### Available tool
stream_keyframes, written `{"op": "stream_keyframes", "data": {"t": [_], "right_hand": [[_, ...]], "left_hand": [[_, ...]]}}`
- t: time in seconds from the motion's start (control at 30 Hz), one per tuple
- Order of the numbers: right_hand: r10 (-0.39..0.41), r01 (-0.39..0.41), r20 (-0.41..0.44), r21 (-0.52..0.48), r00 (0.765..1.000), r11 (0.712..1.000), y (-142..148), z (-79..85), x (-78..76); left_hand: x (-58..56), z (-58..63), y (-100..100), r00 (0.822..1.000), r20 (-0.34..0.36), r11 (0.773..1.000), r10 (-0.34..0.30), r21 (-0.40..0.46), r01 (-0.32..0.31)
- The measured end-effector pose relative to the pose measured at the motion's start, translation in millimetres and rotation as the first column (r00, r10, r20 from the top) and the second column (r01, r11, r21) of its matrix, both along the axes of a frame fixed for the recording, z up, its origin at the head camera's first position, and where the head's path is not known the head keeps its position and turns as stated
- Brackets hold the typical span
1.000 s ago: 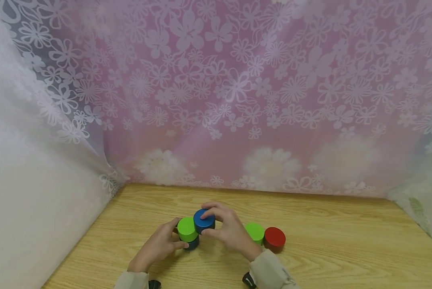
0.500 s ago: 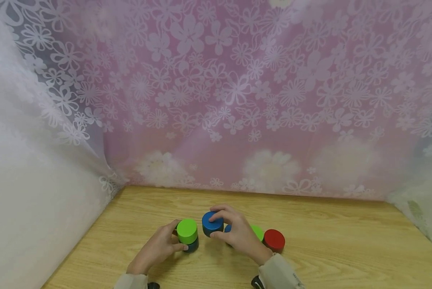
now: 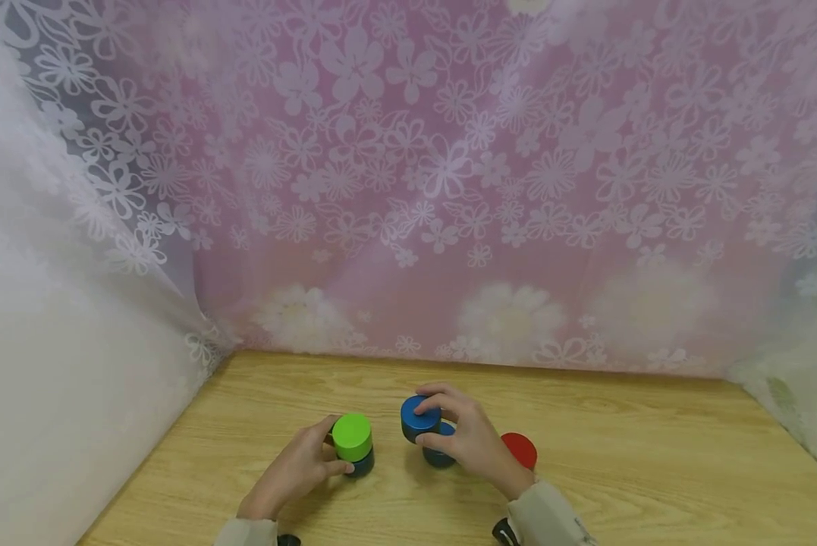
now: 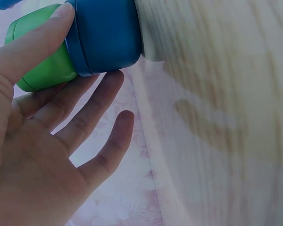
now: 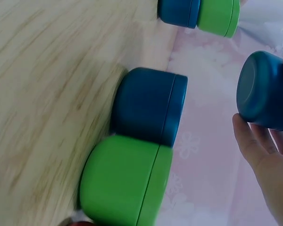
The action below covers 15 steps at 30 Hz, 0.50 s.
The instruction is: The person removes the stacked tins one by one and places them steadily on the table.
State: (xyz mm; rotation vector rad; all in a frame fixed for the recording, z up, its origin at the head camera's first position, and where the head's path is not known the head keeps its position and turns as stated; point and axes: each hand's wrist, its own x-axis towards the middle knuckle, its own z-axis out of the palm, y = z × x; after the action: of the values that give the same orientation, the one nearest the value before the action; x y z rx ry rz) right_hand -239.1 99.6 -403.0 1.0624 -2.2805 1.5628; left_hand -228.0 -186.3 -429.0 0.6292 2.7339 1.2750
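My left hand [image 3: 301,461] holds a stack of two round lidded tins, a green tin [image 3: 352,436] on top of a dark blue tin [image 3: 361,464]. In the left wrist view the thumb lies across the green tin [image 4: 49,70] to the rim of the blue tin [image 4: 108,35], with fingers on the far side. My right hand [image 3: 479,444] grips another blue tin [image 3: 420,417] by its sides, raised off the table. Below it a third blue tin [image 3: 439,455] stands on the table, touching a second green tin [image 5: 122,181], which the right hand hides in the head view.
A red tin [image 3: 520,449] stands right of my right hand, partly covered by the wrist. The wood-grain table [image 3: 626,455] ends at a pink flowered curtain [image 3: 449,189] behind and a white curtain [image 3: 87,341] at the left.
My right hand has moved right with its blue tin, away from the stack, and now hovers over the standing blue tin. The left hand stays at the stack.
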Motion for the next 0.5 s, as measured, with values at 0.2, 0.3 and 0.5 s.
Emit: {"op": "stream_keyframes", "data": {"t": [0.2,0.3,0.5], "right_hand": [[-0.015,0.015,-0.020,0.017,1.000,1.000,9,-0.9,0.9],[-0.018,0.019,-0.032,0.021,0.999,1.000,14,-1.9,0.8],[-0.040,0.040,-0.036,0.015,0.999,0.999,25,-1.2,0.8]], "left_hand": [[1.1,-0.7,0,1.000,-0.018,1.000,-0.005,-0.001,0.005],[1.5,-0.8,0,1.000,-0.019,1.000,-0.008,0.001,0.008],[0.9,-0.2,1,1.000,-0.021,1.000,-0.005,-0.007,0.005]]}}
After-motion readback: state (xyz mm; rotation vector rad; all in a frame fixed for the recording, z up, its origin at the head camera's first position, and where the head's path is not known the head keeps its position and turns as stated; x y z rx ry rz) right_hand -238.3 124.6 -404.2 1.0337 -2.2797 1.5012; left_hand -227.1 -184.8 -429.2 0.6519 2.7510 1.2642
